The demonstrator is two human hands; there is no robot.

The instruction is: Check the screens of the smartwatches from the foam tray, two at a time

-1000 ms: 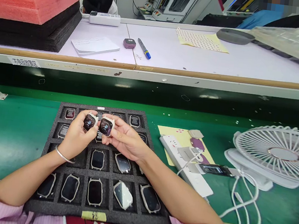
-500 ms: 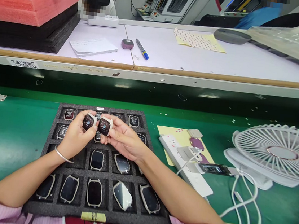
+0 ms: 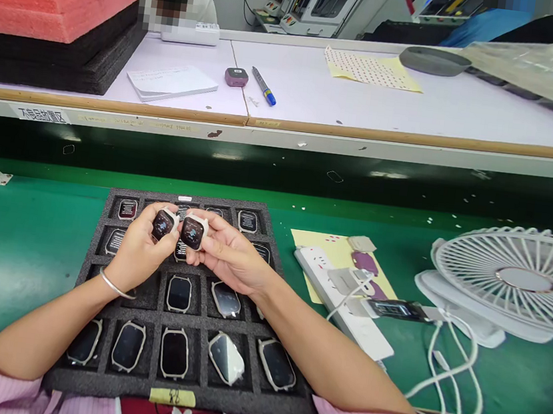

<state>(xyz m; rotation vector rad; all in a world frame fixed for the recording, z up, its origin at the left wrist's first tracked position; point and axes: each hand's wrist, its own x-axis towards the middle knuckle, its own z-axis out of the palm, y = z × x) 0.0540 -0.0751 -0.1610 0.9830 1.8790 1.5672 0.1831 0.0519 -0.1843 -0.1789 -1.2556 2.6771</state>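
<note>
My left hand (image 3: 143, 244) is closed on a smartwatch body (image 3: 163, 224) with a lit dark screen, its fingers wrapped round the case. Right beside it, my right hand (image 3: 230, 255) pinches a second smartwatch body (image 3: 193, 232), pale-cased and also lit. The two are held side by side, screens up, over the far part of a black foam tray (image 3: 182, 397). Several more strapless watches lie in its compartments, such as a dark-screened one (image 3: 179, 294) and one with a bright reflection (image 3: 227, 358). My hands and forearms hide some compartments.
To the right stand a white power strip (image 3: 315, 260) on yellow paper, looped white cables (image 3: 472, 379) and a white fan (image 3: 520, 274). Across the back runs a shelf (image 3: 294, 102) with a marker (image 3: 264, 86), a notepad (image 3: 171, 83) and stacked foam (image 3: 59, 2). A person sits behind it.
Both hands keep their hold on the two watches, with almost no movement. The whole view has shifted very slightly.
</note>
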